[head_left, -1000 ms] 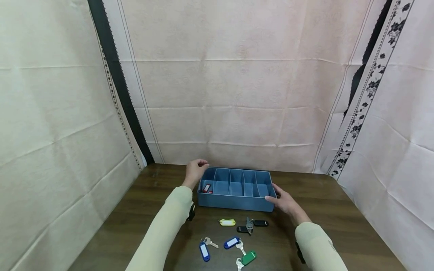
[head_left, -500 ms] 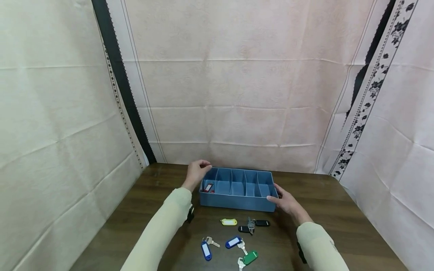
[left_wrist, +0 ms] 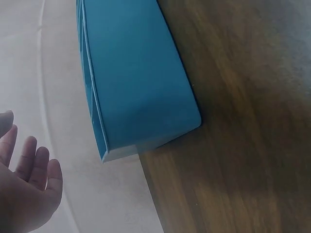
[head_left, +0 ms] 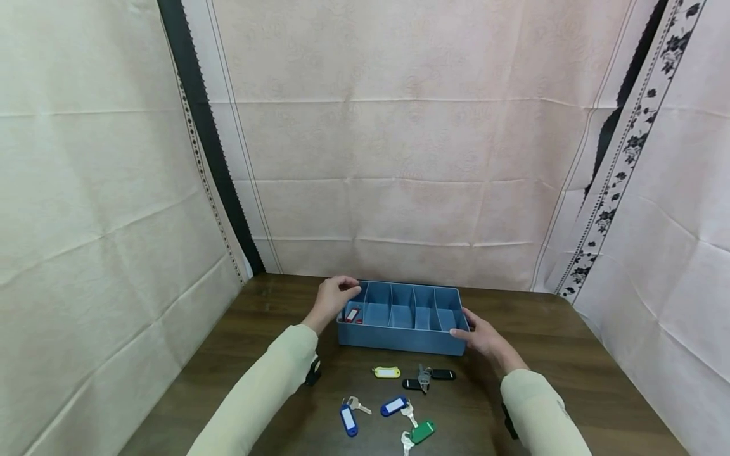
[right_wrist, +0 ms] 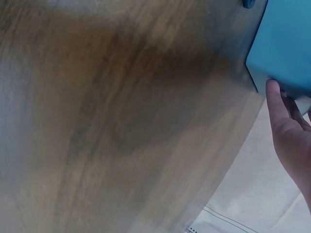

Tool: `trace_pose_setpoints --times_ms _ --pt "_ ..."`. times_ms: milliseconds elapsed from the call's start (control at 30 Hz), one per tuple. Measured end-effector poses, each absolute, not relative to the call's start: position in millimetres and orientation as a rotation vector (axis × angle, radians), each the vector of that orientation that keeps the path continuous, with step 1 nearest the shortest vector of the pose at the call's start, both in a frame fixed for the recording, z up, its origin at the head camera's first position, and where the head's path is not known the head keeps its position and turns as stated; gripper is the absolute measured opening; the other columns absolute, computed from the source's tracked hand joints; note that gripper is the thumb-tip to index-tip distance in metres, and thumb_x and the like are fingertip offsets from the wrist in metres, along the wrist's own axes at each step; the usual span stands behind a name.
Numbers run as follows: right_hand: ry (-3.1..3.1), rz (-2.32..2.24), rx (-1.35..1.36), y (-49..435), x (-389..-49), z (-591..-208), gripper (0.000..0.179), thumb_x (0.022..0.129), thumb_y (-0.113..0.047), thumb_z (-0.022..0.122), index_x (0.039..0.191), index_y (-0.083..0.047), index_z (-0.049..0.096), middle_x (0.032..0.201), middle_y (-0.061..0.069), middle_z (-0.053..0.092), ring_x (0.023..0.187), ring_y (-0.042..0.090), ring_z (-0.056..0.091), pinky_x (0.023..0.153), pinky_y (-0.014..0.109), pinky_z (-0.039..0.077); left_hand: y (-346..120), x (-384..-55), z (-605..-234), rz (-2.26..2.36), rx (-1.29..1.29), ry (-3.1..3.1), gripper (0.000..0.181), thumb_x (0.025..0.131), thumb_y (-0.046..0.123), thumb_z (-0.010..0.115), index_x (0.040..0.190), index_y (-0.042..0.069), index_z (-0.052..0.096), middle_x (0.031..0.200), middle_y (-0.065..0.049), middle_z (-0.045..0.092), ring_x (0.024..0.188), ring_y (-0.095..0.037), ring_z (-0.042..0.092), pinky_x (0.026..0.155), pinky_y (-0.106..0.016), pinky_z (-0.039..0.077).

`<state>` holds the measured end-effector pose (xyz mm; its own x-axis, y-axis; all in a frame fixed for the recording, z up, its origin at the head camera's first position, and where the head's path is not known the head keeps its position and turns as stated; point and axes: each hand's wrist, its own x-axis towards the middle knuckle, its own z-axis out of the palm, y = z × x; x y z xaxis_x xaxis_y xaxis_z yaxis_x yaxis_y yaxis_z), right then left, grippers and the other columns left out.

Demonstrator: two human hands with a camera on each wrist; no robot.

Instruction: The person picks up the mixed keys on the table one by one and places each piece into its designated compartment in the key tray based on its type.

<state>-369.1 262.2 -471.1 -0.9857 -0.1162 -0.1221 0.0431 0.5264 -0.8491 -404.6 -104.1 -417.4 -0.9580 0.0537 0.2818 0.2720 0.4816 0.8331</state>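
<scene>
So there's this long blue box (head_left: 399, 341) sitting near the far edge of a brown wooden table (head_left: 308, 418), split into five slots side by side. The slot at the left end has a red tag (head_left: 352, 315) with a white label in it, plus another small red bit I can't really make out.

The right hand (head_left: 481, 335) is holding the box by its right front corner, thumb on the front face, fingers along the end wall. The left hand (head_left: 333, 297) is up by the left end, fingers loosely bent and nothing in them; the wrist view has it just beside the box with a gap between.

On the near side of the box: a yellow tag (head_left: 387, 372), then a bunch of keys (head_left: 424, 380) with two black tags (head_left: 443, 374). Nearer again, two blue tags (head_left: 348, 420), each with a key beside it, and a green tag (head_left: 422, 432) with its own key, partly cut off by the frame. Pale green sleeves (head_left: 262, 386) on both arms, and cream cloth (head_left: 399, 158) hangs all round.
</scene>
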Motion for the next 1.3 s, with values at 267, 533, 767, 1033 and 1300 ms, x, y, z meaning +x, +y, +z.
trace_pose_setpoints --times_ms 267,533,767,1033,1300 --pt "2.596 -1.445 -0.11 259.6 -366.2 -463.5 0.088 0.097 -0.039 0.065 0.158 -0.002 0.013 0.156 0.033 0.019 0.139 0.053 0.025 0.106 0.061 0.035 -106.7 -388.4 -417.6 -1.412 -0.34 -2.546 0.017 0.095 0.021 0.07 0.106 0.009 0.074 0.104 -0.002 0.068 0.092 -0.019 0.06 0.083 -0.036 0.054" --pt "2.614 -1.416 -0.077 260.5 -365.0 -463.6 0.092 0.095 -0.043 0.065 0.159 -0.005 0.011 0.158 0.031 0.018 0.141 0.053 0.021 0.108 0.062 0.029 -104.7 -374.5 -420.8 -1.439 -0.375 -2.575 0.018 0.094 0.021 0.071 0.107 0.009 0.074 0.106 -0.003 0.068 0.092 -0.02 0.06 0.08 -0.035 0.055" --pt "2.59 -1.43 -0.088 258.8 -364.5 -463.1 0.091 0.096 -0.041 0.065 0.159 -0.004 0.009 0.159 0.031 0.014 0.142 0.053 0.019 0.108 0.06 0.031 -106.1 -363.9 -427.6 -1.479 -0.467 -2.577 0.018 0.094 0.02 0.071 0.107 0.007 0.073 0.104 -0.004 0.069 0.087 -0.02 0.064 0.074 -0.032 0.056" --pt "2.599 -1.41 -0.076 258.0 -365.3 -463.1 0.092 0.095 -0.042 0.065 0.159 -0.006 0.01 0.159 0.031 0.015 0.142 0.053 0.019 0.107 0.06 0.033 -107.4 -353.7 -437.2 -1.489 -0.527 -2.593 0.014 0.094 0.021 0.07 0.106 0.013 0.073 0.102 -0.001 0.069 0.089 -0.018 0.061 0.078 -0.031 0.055" --pt "2.593 -1.419 -0.076 257.8 -363.9 -463.5 0.092 0.095 -0.042 0.065 0.159 -0.006 0.01 0.159 0.031 0.014 0.142 0.053 0.018 0.106 0.06 0.034 -106.7 -344.2 -451.2 -1.512 -0.551 -2.638 0.017 0.093 0.021 0.072 0.106 0.011 0.073 0.103 0.0 0.067 0.094 -0.018 0.06 0.083 -0.033 0.055"
